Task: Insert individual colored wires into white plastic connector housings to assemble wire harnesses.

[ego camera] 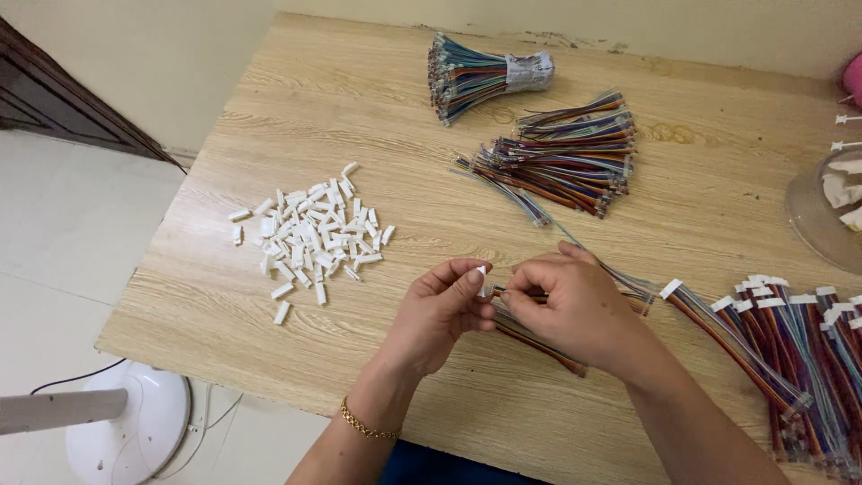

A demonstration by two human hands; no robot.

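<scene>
- Left hand [440, 310] raised just above the table [296, 108], thumb and forefinger pinched narrow on a small white connector housing [481, 269]; held at the fingertips with one end showing toward the other hand; likely so that end stays open to the wires.
- Right hand [575, 310] closed on a short multicoloured wire lead [539, 341]; fingers bunched at the end nearest the housing, rest of the lead trailing down and right under the palm onto the table; grip close to the tip, presumably to keep the thin wires stiff and aligned.
- Both hands touching or nearly touching at the fingertips, near the front edge of the table; whether wire tips are inside the housing: cannot tell, hidden by fingers.
- Loose pile of white housings [314, 235] spread flat to the left, near the left hand; scattered one layer deep, seemingly for easy single picking.
- Heap of unfitted coloured leads [566, 157] beyond the hands, ends roughly aligned; a few strands running toward the right hand.
- Taped bundle of leads [476, 76] at the far edge, well apart; bound at one end, wires fanning at the other.
- Row of leads with white housings fitted [790, 350] at right, beside the right forearm; laid parallel, housings all at the far end; kept apart from the bare leads.
- Clear bowl [822, 216] at the right edge; contents unclear.
- White fan base [135, 431] on the floor, lower left.
- Gold bracelet [364, 424] on the left wrist.
</scene>
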